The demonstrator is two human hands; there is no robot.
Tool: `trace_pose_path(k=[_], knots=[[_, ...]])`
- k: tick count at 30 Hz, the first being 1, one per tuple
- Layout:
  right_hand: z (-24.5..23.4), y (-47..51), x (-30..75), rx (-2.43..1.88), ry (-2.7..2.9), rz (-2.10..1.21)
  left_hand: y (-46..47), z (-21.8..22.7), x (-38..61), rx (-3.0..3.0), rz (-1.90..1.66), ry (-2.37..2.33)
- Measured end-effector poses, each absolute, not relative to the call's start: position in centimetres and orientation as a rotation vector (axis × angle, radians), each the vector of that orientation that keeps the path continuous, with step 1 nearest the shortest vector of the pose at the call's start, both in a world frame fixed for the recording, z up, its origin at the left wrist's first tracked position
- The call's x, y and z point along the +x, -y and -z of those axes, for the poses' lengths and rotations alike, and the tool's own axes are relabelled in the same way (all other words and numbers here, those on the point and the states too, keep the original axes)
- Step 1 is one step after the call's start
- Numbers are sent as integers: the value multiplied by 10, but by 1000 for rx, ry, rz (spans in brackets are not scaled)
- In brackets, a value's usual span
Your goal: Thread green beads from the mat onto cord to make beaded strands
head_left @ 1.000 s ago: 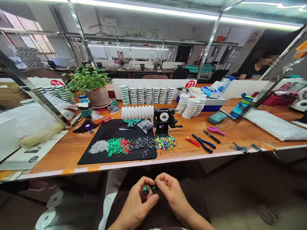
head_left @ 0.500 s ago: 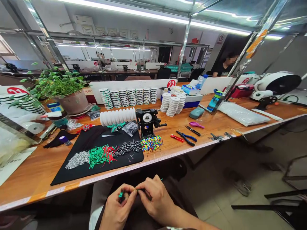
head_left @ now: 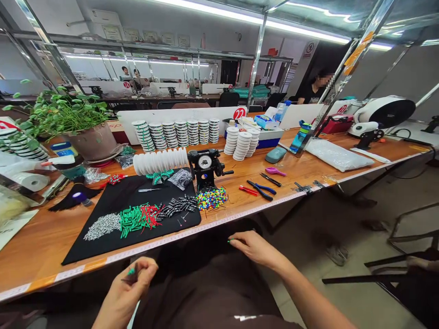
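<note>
My left hand (head_left: 128, 288) is closed in front of the table's front edge, over my lap. A small green piece (head_left: 131, 271) shows between its curled fingers; the rest of it is hidden. Well apart to the right, my right hand (head_left: 255, 248) pinches a tiny green piece (head_left: 230, 240) between thumb and forefinger. On the black mat (head_left: 116, 194) lie grey-white bits (head_left: 103, 227), green tube-like pieces (head_left: 132, 221), red pieces (head_left: 150, 214) and black pieces (head_left: 176, 205) in a row of heaps. Coloured beads (head_left: 211, 198) are piled at its right end.
A black crank winder (head_left: 206, 167) carries white spools (head_left: 159, 161). Stacked spools (head_left: 175, 134) stand behind it. Pliers (head_left: 259, 190), a red tube (head_left: 248, 190) and a pink scoop (head_left: 275, 171) lie to the right. A potted plant (head_left: 91, 142) stands at the left. Another person (head_left: 312, 91) sits at the back right.
My hands were together over my lap and have moved apart, left hand to the left, right hand to the right and up. The view has shifted slightly.
</note>
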State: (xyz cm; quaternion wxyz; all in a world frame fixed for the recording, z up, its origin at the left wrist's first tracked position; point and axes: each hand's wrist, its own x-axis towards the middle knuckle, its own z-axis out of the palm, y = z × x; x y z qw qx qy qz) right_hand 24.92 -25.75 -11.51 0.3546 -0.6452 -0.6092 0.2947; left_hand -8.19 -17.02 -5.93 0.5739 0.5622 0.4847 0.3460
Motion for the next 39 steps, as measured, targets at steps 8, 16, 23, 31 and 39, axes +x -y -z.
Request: trace_pose_path(k=[8, 16, 23, 31, 39], knots=[[57, 255, 157, -1209, 1592, -906, 190, 68, -51, 1866, -503, -1086], [88, 253, 124, -1322, 1241, -1061, 193, 73, -50, 1597, -731, -1104], [105, 249, 156, -1615, 1303, -614, 198, 76, -43, 1338, -594, -884], [78, 249, 139, -1326, 1379, -893, 209, 82, -42, 1549, -605, -1029], [97, 251, 130, -1509, 1439, -852, 207, 83, -41, 1356, -611, -962]])
